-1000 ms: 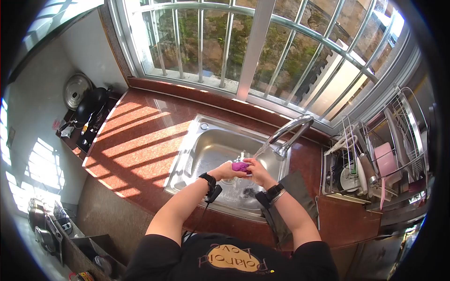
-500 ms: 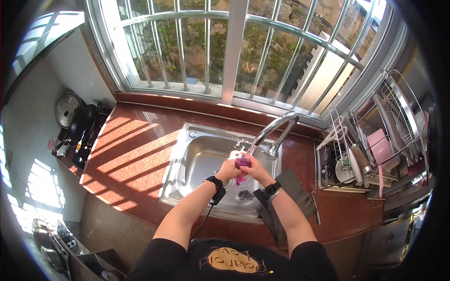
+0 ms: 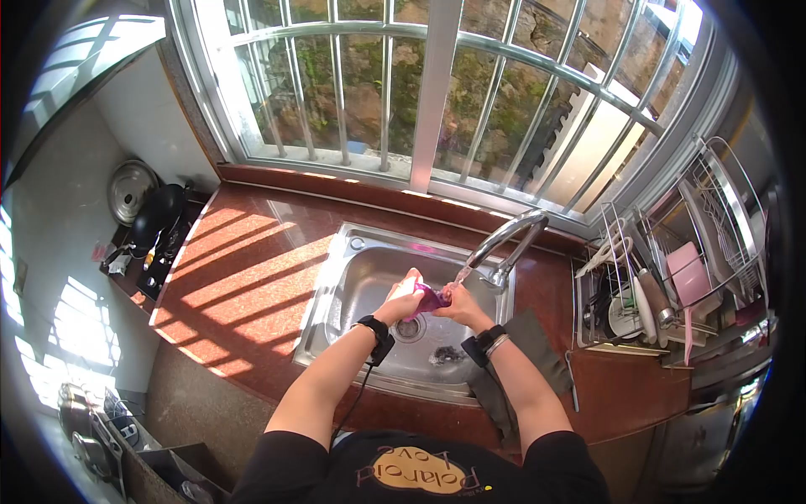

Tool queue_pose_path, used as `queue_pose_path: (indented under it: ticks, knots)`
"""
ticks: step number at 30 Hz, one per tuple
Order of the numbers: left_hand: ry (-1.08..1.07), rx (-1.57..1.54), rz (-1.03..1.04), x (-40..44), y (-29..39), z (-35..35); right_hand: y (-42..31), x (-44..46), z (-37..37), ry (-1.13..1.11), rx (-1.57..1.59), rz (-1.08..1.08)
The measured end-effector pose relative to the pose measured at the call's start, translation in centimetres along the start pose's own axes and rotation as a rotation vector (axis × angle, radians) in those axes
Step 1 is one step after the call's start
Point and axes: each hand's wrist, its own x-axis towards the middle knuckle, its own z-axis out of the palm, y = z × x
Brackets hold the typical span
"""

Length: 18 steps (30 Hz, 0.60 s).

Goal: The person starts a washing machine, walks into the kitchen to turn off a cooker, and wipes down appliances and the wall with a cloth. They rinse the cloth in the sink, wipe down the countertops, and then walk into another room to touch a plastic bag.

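Note:
A wet purple cloth (image 3: 431, 300) is stretched between my two hands above the steel sink (image 3: 361, 281). My left hand (image 3: 401, 301) is closed on its left part, beside something white at the fingers that I cannot make out. On the cloth's right end my right hand (image 3: 458, 303) is closed, just below the curved faucet (image 3: 510, 228). Water runs from the spout onto that hand. Under the hands the round drain (image 3: 410, 329) shows in the basin, and a dark clump (image 3: 447, 354) lies to its right.
A dark grey cloth (image 3: 529, 357) drapes over the sink's right front edge. The dish rack (image 3: 621, 336) with utensils and a pink board (image 3: 688, 274) stands at the right. At the far left are a black pan (image 3: 159, 214) and a lid (image 3: 132, 192). Behind is a barred window.
The bunched purple cloth has been spread between my hands, which have moved apart. The view has shifted slightly.

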Motion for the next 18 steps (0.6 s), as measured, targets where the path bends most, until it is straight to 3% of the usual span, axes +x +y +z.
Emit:
queue_pose_path:
  ticks: [3, 5, 7, 9, 11, 13, 15, 17, 18]
  knots:
    - [0.023, -0.094, 0.019, -0.1, 0.4, -0.2, -0.2, 0.2, 0.5, 0.049, 0.411, 0.112]
    - [0.089, -0.012, 0.211, 0.9, -1.9, 0.1, 2.6, 0.8, 1.0, 0.093, 0.446, 0.045]
    - [0.122, 0.0, 0.216, 0.5, -1.3, 0.1, 2.4, 1.1, -0.3, 0.033, 0.402, 0.16]
    - [0.064, -0.055, -0.008, 0.6, -0.3, 1.0, 0.9, 0.3, -0.7, 0.058, 0.512, 0.222]
    - [0.046, 0.008, 0.12, 1.5, -1.1, 2.9, -0.6, 0.0, -0.5, 0.175, 0.675, 0.163]
    - [0.085, 0.196, 0.433, 2.2, -1.6, 4.1, -0.7, -0.1, -0.7, 0.122, 0.712, 0.111]
    - [0.007, 0.219, 0.404, 2.1, -1.2, 3.4, -0.7, -0.3, -1.5, 0.015, 0.294, 0.021]
    - [0.05, 0.085, 0.325, 1.0, 0.6, 1.1, -0.5, -0.2, -1.8, 0.133, 0.302, 0.079]
    - [0.037, -0.258, 0.311, 1.1, -0.1, 0.8, -0.1, -0.1, -2.4, 0.095, 0.259, 0.116]
